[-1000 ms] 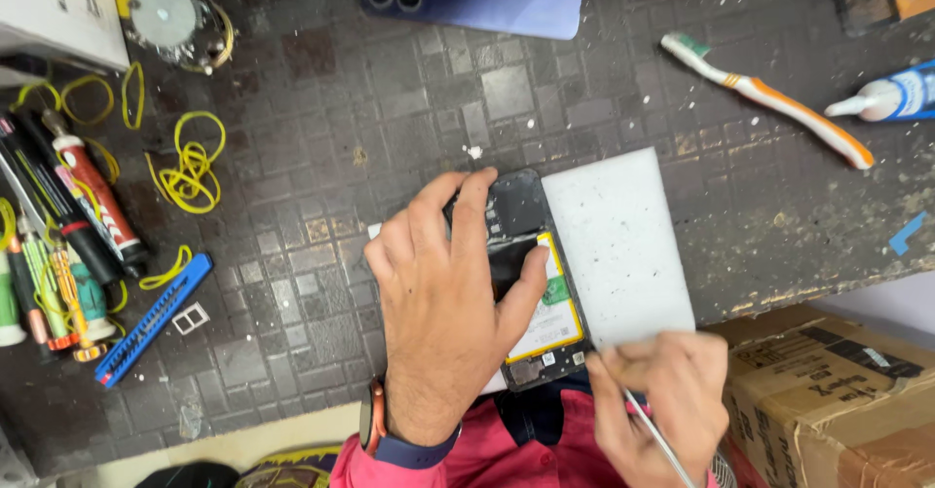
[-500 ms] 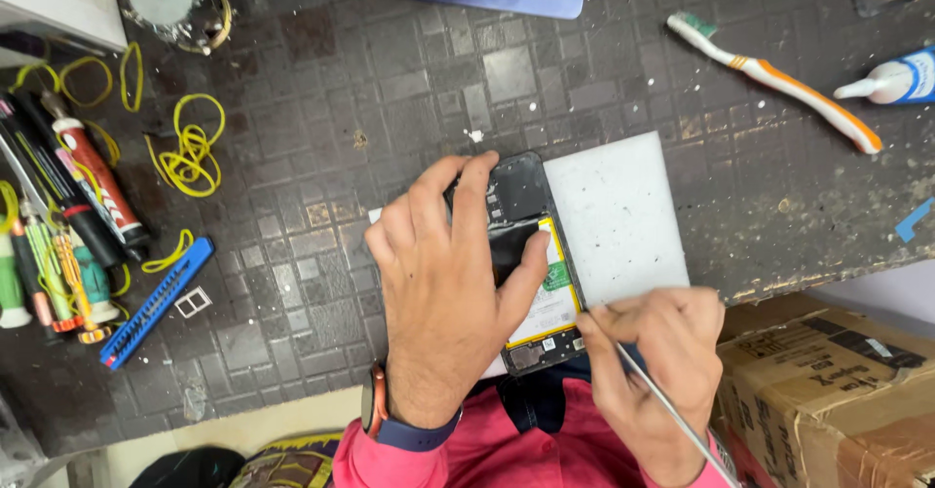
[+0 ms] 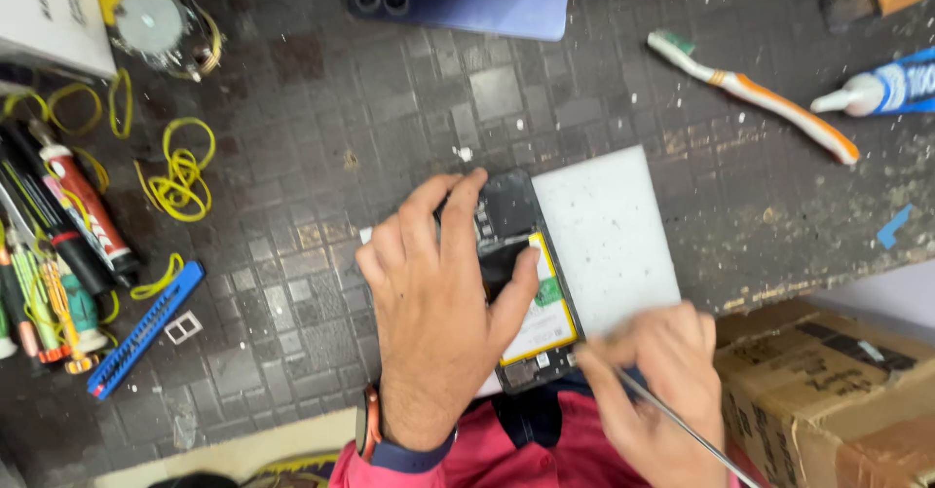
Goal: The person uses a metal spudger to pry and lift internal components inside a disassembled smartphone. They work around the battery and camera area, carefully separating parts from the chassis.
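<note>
Opened phone (image 3: 521, 283), back cover off, yellow-labelled battery showing: lies under left hand (image 3: 438, 303), fingers spread flat across it, thumb on battery. Right hand (image 3: 657, 381) just beside phone's lower corner, fingers pinched around thin metal tool (image 3: 682, 428). White sheet (image 3: 609, 235) beneath phone, beyond right fingertips. Toothbrush (image 3: 755, 98), yellow rubber bands (image 3: 180, 171) well apart.
</note>
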